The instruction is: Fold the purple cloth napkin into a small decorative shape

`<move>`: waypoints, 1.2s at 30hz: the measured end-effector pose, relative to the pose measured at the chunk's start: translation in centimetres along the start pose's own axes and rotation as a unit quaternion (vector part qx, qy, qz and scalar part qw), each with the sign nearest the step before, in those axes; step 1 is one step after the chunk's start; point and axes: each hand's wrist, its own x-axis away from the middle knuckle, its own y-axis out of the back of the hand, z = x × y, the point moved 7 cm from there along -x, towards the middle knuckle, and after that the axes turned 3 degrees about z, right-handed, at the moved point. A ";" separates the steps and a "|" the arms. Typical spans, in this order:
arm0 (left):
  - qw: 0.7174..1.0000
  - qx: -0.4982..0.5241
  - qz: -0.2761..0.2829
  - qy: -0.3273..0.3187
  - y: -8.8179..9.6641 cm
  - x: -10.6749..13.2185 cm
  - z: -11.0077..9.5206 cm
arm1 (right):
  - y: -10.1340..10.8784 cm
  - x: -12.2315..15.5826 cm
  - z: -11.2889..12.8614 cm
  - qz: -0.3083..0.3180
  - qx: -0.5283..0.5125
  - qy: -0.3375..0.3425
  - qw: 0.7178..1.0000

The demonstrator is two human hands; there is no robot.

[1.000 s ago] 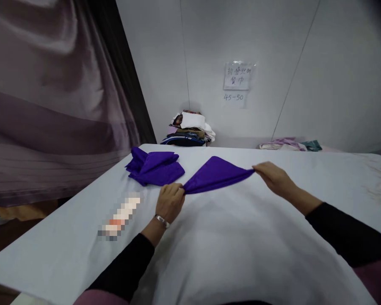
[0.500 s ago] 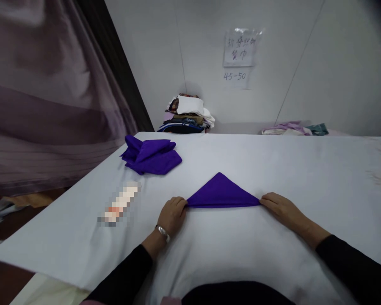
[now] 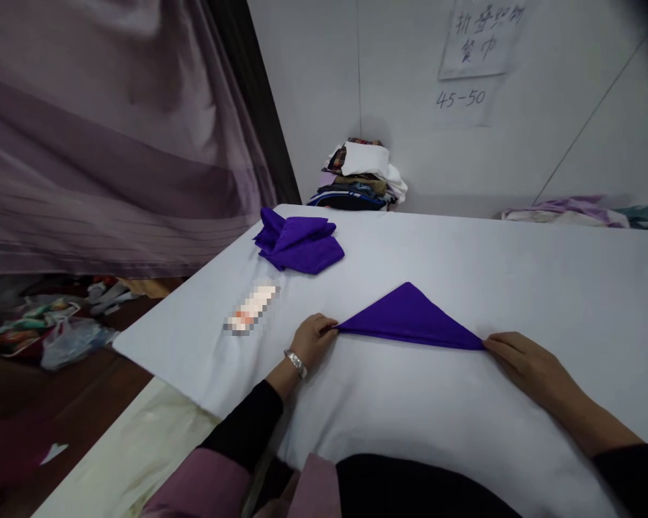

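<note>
A purple cloth napkin [image 3: 409,321] lies folded into a flat triangle on the white-covered table [image 3: 545,288]. My left hand [image 3: 312,338], wearing a silver watch, pinches the napkin's left corner with curled fingers. My right hand [image 3: 523,363] rests fingers-down on the table with its fingertips at the napkin's right corner. Both sleeves are black.
A pile of crumpled purple napkins [image 3: 300,242] sits at the table's far left. A blurred small object [image 3: 251,309] lies near the left edge. Stacked clothes [image 3: 362,175] stand against the wall, more fabric [image 3: 577,212] at back right. A mauve curtain [image 3: 113,129] hangs left; bags [image 3: 59,331] litter the floor.
The napkin, held stretched above the table a second ago, now lies flat as a triangle. Both hands came down with it and stayed at its corners. The camera swung left.
</note>
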 end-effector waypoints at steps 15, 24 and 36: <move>0.985 -0.167 0.014 -0.030 -0.3 -0.6 -1.2 | 0.2 -0.1 0.2 -0.019 -0.029 -0.003 0.999; 0.983 -0.151 0.030 -0.104 1.4 -1.0 -1.8 | 0.5 -0.7 0.7 -0.014 -0.036 -0.004 0.999; 0.956 -0.096 0.062 -0.269 -5.5 -3.7 -12.1 | 1.4 -1.1 1.5 -0.010 -0.031 -0.017 0.999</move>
